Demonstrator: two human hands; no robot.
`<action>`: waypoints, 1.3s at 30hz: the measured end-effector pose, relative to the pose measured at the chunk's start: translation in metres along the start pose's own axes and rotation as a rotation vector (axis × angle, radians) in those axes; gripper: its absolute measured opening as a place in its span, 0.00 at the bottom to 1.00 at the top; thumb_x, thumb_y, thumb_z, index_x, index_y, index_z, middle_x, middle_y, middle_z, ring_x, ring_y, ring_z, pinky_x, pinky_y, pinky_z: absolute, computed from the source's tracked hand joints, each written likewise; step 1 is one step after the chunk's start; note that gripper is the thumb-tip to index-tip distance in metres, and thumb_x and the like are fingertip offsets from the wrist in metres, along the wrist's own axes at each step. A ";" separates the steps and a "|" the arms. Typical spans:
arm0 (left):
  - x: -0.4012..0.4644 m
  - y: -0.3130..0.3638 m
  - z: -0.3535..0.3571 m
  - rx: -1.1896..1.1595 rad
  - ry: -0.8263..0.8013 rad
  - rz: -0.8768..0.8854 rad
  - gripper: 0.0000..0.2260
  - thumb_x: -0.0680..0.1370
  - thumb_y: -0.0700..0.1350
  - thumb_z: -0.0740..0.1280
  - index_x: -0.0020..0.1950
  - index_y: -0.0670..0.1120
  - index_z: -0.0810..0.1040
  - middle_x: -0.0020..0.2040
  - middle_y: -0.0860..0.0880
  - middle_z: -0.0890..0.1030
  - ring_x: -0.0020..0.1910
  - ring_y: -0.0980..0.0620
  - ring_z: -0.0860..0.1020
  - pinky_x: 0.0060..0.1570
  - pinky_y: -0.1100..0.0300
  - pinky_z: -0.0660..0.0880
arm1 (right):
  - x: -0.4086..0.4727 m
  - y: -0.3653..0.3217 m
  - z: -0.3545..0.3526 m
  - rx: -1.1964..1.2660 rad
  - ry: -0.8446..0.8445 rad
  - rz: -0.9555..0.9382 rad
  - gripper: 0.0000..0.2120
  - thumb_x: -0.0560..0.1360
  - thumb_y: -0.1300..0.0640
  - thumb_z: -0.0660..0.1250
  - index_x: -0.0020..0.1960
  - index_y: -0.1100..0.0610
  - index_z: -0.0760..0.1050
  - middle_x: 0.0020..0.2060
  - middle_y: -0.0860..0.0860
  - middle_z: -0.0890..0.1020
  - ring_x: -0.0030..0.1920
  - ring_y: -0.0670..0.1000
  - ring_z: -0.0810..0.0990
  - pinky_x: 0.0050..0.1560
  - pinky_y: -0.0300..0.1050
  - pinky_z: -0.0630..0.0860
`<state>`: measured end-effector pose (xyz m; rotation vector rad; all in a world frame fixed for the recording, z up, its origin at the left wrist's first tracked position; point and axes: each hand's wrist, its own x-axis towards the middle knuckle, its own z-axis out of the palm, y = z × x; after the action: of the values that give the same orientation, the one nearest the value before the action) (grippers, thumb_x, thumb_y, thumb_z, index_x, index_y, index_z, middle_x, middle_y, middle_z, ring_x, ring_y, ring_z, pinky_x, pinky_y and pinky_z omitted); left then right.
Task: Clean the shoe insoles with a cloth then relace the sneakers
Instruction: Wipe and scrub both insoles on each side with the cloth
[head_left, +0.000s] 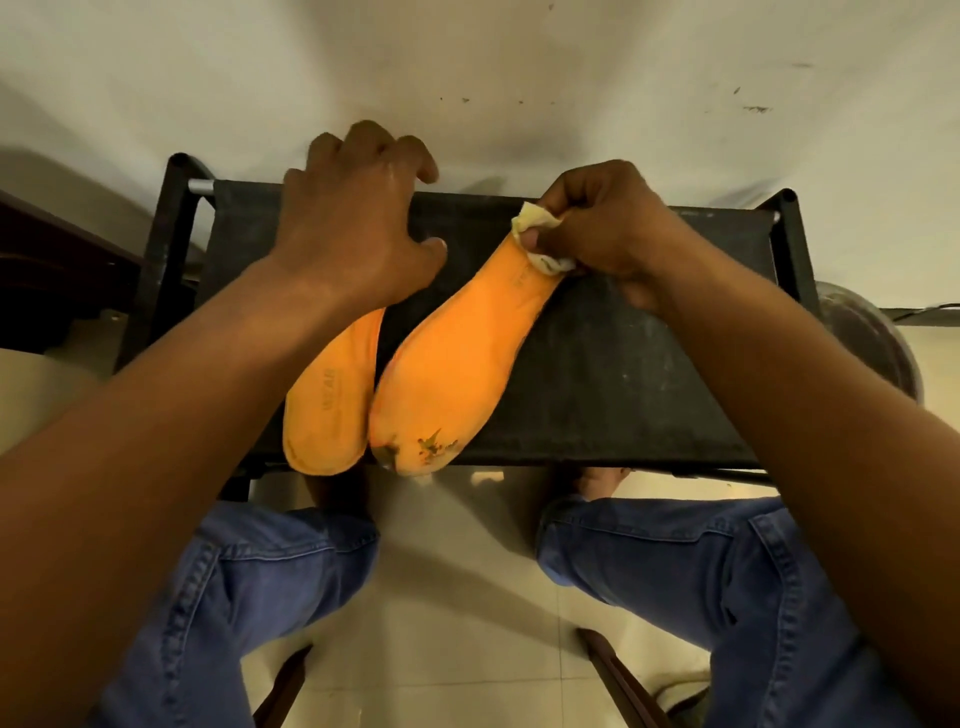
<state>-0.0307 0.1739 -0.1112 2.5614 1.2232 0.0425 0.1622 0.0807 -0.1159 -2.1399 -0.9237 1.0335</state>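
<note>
Two orange insoles lie side by side on a black fabric rack shelf (623, 374). The left insole (332, 410) has its far end hidden under my left hand (358, 228), which rests on it with fingers spread. The right insole (457, 358) has dark stains at its near end. My right hand (608, 228) is closed on a pale yellow cloth (540, 244) and presses it on the far end of the right insole. No sneakers or laces are in view.
The rack has a black frame (171, 244) and stands against a white wall (519, 78). My knees in blue jeans (270, 582) are below it, over a tiled floor. A dark round object (862, 332) sits at the right, dark furniture (52, 275) at the left.
</note>
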 end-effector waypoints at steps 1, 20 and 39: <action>0.001 0.002 0.000 -0.025 -0.021 0.043 0.25 0.72 0.57 0.73 0.66 0.51 0.76 0.65 0.43 0.75 0.64 0.38 0.71 0.62 0.40 0.72 | -0.001 0.000 0.006 0.011 -0.014 -0.003 0.06 0.72 0.59 0.78 0.44 0.53 0.81 0.47 0.53 0.84 0.48 0.51 0.83 0.44 0.43 0.83; -0.004 0.005 0.014 0.064 -0.174 0.253 0.47 0.65 0.52 0.81 0.79 0.61 0.60 0.83 0.46 0.47 0.80 0.39 0.34 0.77 0.33 0.44 | -0.009 0.004 0.019 -0.636 0.131 -0.374 0.11 0.70 0.57 0.71 0.52 0.49 0.83 0.51 0.51 0.83 0.51 0.53 0.81 0.46 0.46 0.77; -0.002 0.001 0.022 0.054 -0.144 0.203 0.54 0.65 0.53 0.82 0.82 0.55 0.52 0.83 0.44 0.43 0.80 0.38 0.34 0.78 0.38 0.41 | -0.011 0.005 0.041 -0.721 0.276 -0.274 0.11 0.73 0.54 0.72 0.55 0.52 0.83 0.50 0.52 0.84 0.50 0.54 0.82 0.46 0.48 0.79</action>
<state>-0.0279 0.1666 -0.1321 2.6735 0.9219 -0.1303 0.1251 0.0771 -0.1359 -2.5192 -1.5568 0.2615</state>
